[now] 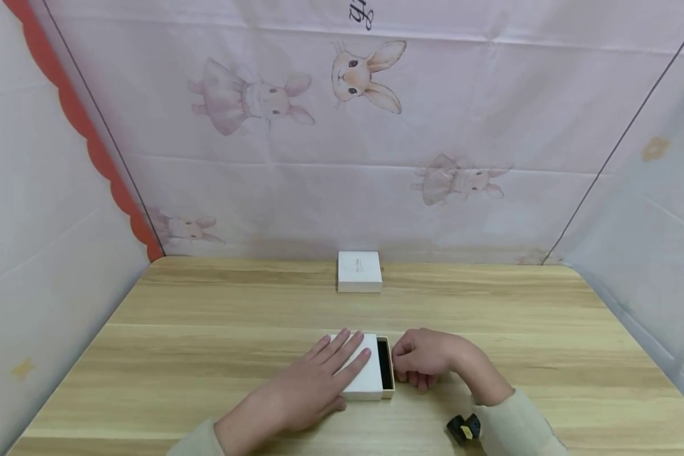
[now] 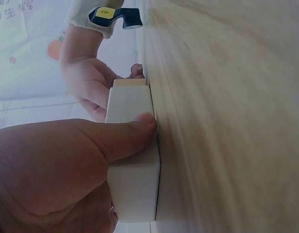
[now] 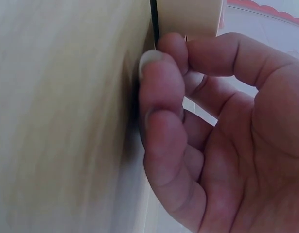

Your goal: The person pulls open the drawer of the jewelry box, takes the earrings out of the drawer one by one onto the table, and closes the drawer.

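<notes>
In the head view, the white box [image 1: 370, 379] lies on the desk [image 1: 234, 335], its inner tray [image 1: 388, 394] slightly out, under the spread, straight fingers of the left hand [image 1: 310, 387]. In the left wrist view, the thumb braces its side; in the right one, the curled right hand [image 3: 227, 141] seems to pinch the tray's end, so slow, level pulling suits best.

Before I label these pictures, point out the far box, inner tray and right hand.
Far box [image 1: 358, 268]: head view, top face.
Inner tray [image 1: 384, 367]: head view, black interior.
Right hand [image 1: 424, 353]: head view, back of hand.
</notes>
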The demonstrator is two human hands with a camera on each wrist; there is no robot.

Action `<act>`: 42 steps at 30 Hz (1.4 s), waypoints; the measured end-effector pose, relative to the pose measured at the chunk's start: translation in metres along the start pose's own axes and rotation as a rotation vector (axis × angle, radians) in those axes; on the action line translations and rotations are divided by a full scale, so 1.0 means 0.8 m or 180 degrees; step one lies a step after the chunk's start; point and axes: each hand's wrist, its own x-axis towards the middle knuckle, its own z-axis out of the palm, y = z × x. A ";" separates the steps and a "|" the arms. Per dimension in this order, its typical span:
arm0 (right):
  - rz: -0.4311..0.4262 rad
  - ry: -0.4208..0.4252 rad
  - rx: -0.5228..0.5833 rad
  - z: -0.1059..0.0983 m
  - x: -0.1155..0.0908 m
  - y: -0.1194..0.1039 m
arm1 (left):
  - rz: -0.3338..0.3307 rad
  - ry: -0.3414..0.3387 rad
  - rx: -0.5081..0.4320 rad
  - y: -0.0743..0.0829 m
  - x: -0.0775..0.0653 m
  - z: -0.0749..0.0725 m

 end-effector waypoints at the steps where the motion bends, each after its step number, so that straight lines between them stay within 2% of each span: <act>1: 0.0004 -0.0010 0.0006 0.000 0.000 0.000 | 0.0000 -0.0006 -0.0007 0.000 0.000 0.000; 10: 0.0010 -0.0018 -0.0015 -0.001 0.000 0.001 | 0.0016 0.0039 0.0024 -0.001 -0.001 0.003; 21: -0.0017 -0.0033 -0.0022 -0.001 -0.002 0.002 | -0.0036 -0.0062 0.0011 0.002 -0.001 -0.002; 42: 0.0078 -0.0015 -0.0067 -0.003 -0.001 0.007 | -0.0001 0.0017 0.0066 0.002 -0.001 -0.002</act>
